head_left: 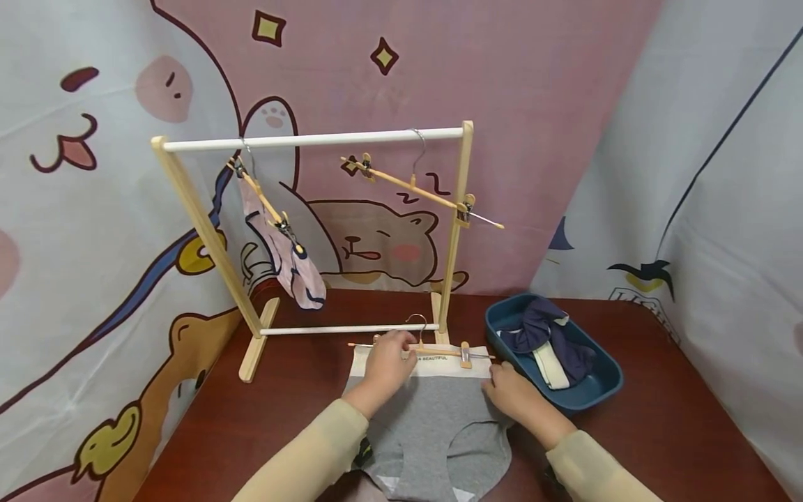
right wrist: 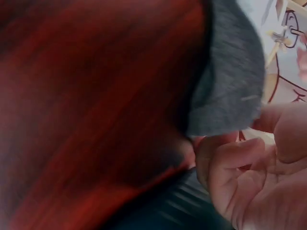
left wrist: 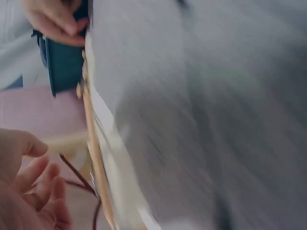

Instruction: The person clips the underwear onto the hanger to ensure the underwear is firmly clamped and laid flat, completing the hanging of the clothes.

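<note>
Briefs (head_left: pixel 433 404) nr front edge of worktop (head_left: pixel 677 418), pinched at side by R hand (head_left: pixel 511 394); loose-fingered L hand (head_left: pixel 385 366) by hanger (head_left: pixel 441 352).

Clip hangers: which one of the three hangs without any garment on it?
The right hanger on the white top rail. The left hanger there carries pink underwear; the third hanger, off the rail, is at the grey underwear's waistband.

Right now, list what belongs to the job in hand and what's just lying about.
Seems part of the job:
grey underwear
clip hanger, lying across its top
left hand, near that hanger
right hand, at the underwear's edge
wooden rack, probably

Seems just around:
pink garment, hung on the rack
bare hanger, also hung
navy clothing in a blue basin
</note>
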`<state>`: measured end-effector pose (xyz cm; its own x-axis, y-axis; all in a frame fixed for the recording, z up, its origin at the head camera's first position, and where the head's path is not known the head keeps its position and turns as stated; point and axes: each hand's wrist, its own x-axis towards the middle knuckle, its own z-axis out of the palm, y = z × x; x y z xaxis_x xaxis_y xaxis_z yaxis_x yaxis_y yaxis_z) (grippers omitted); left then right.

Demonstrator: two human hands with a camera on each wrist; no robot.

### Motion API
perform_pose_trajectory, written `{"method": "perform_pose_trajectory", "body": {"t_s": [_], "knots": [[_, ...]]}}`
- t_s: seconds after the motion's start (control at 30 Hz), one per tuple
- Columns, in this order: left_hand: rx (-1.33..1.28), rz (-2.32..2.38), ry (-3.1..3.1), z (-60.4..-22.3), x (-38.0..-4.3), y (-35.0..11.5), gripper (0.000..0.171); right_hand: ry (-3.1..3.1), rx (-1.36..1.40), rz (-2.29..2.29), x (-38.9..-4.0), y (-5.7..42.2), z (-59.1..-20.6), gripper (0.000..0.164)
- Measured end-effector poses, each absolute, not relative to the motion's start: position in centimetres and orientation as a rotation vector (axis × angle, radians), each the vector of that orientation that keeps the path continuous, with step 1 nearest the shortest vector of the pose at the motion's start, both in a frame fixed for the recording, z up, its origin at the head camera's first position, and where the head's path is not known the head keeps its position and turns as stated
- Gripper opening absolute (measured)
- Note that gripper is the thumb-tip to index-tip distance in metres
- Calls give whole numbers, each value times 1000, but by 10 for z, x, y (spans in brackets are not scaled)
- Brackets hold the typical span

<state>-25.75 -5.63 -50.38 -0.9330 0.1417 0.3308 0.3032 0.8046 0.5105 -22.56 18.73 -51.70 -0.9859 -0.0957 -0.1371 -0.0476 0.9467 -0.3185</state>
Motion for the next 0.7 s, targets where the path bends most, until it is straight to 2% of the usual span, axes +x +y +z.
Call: {"method": "perform_pose_trajectory", "body": {"t_s": [0.1, 0.33, 0.7], "knots": [[-463, -693, -2768, -502, -261, -27, 20, 2939, -49, -477, -232, 189, -525, 51], [-575, -235, -2886, -510, -273, 28, 27, 3015, -76, -438, -246, 189, -530, 51], [-440, -234, -3020, -529, -285, 54, 27, 2963, -18, -503, -254, 195, -532, 48]]}}
